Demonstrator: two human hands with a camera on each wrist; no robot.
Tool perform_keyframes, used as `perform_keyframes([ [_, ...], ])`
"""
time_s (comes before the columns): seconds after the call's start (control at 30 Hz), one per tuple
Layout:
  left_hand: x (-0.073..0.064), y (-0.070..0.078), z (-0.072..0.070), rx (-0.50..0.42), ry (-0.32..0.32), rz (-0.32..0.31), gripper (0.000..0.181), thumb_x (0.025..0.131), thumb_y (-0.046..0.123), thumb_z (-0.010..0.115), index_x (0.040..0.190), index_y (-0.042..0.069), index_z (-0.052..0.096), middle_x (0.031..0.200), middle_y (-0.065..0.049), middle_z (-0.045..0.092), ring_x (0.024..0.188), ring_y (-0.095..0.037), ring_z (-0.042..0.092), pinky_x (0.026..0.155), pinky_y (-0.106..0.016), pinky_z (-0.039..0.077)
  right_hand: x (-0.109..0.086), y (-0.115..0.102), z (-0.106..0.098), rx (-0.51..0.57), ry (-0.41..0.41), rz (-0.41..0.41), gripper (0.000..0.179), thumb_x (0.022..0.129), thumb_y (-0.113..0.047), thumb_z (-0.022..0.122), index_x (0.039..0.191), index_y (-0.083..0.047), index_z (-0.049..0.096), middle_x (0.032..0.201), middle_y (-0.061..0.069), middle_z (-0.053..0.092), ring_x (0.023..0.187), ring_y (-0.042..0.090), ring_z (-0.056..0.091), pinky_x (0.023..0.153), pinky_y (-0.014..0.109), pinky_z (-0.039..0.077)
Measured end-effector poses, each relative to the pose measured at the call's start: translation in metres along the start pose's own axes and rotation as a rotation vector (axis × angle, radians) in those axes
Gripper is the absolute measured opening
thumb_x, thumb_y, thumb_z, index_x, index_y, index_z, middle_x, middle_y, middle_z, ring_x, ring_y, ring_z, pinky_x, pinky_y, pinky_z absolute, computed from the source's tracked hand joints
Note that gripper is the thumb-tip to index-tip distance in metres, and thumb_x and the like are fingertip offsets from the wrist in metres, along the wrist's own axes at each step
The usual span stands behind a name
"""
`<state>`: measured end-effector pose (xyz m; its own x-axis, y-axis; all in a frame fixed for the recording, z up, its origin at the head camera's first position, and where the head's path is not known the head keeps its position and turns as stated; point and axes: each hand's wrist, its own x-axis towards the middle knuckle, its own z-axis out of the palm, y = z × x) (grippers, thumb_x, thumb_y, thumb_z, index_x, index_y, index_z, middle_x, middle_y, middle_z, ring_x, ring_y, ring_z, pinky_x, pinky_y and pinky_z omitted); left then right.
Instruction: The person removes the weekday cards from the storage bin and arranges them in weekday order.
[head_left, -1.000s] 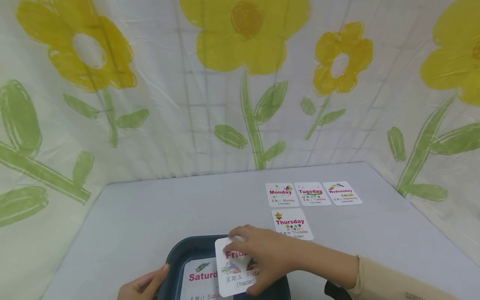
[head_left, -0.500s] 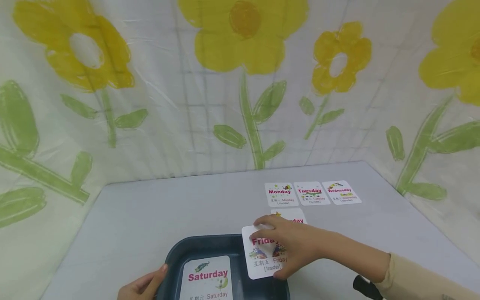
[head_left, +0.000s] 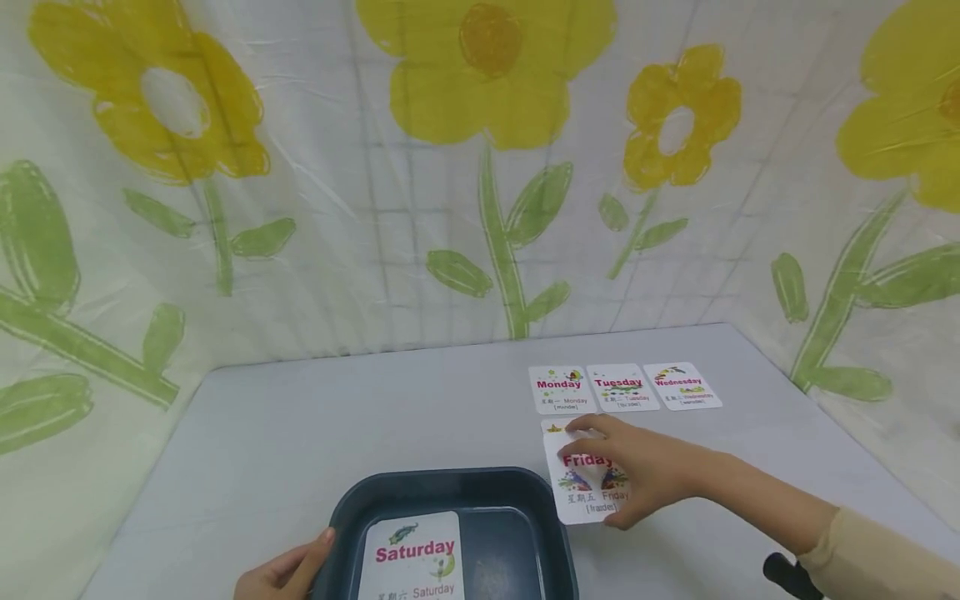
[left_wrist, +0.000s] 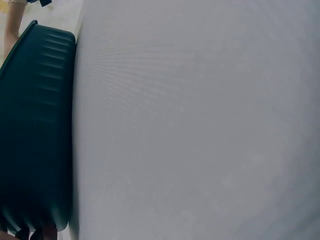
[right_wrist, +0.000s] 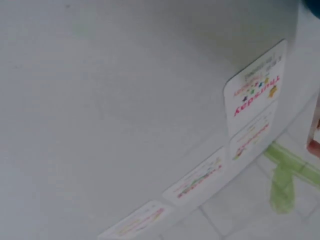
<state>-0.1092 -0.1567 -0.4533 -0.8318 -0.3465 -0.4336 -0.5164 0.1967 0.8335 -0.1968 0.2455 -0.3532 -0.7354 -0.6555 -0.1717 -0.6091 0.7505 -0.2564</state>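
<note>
My right hand [head_left: 660, 467] pinches the white Friday card [head_left: 587, 492] between its thumb and fingers, just beyond the right rim of a dark blue-green tray [head_left: 442, 481]. This card covers most of the Thursday card [head_left: 552, 427] in the head view. The right wrist view shows the Thursday card [right_wrist: 255, 90] lying flat, with a fingertip [right_wrist: 314, 147] at that view's right edge. With the thumb at its left rim, my left hand [head_left: 283, 573] grips the tray. A Saturday card [head_left: 412, 550] lies in the tray's left part.
Monday [head_left: 562, 390], Tuesday [head_left: 622, 387] and Wednesday [head_left: 682, 386] cards form a row at the back right of the white-covered table [head_left: 337, 417]. A curtain [head_left: 330, 250] painted with yellow flowers hangs behind it.
My right hand has carried the Friday card rightward out over the tray's rim, uncovering the Saturday card and the tray's right part. The left hand stays at the rim.
</note>
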Motion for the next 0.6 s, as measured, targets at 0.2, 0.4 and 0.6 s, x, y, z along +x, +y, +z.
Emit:
perform_keyframes([
  [0.2, 0.0, -0.001, 0.0, -0.002, 0.005, 0.007, 0.086, 0.071, 0.071, 0.059, 0.105, -0.009, 0.064, 0.072, -0.01, 0.07, 0.057, -0.02, 0.065, 0.051, -0.034, 0.054, -0.014, 0.025, 0.004, -0.016, 0.023, 0.028, 0.073, 0.061, -0.036, 0.082, 0.125, -0.038, 0.048, 0.14, -0.001, 0.034, 0.118, 0.02, 0.04, 0.084, 0.029, 0.046],
  [0.4, -0.001, -0.001, 0.001, 0.003, 0.004, 0.014, 0.086, 0.072, 0.07, 0.058, 0.105, -0.009, 0.064, 0.071, -0.009, 0.069, 0.056, -0.019, 0.063, 0.051, -0.033, 0.053, -0.025, 0.049, 0.007, -0.022, 0.044, 0.046, 0.07, 0.06, -0.034, 0.083, 0.122, -0.035, 0.051, 0.138, 0.003, 0.037, 0.116, 0.023, 0.042, 0.08, 0.028, 0.047],
  [0.6, -0.001, 0.0, 0.002, 0.006, 0.019, 0.017, 0.09, 0.07, 0.073, 0.058, 0.105, -0.009, 0.063, 0.072, -0.01, 0.069, 0.057, -0.02, 0.064, 0.051, -0.034, 0.053, -0.036, 0.069, 0.004, -0.041, 0.065, 0.086, 0.069, 0.058, -0.032, 0.084, 0.12, -0.031, 0.053, 0.136, 0.007, 0.039, 0.113, 0.027, 0.044, 0.078, 0.03, 0.047],
])
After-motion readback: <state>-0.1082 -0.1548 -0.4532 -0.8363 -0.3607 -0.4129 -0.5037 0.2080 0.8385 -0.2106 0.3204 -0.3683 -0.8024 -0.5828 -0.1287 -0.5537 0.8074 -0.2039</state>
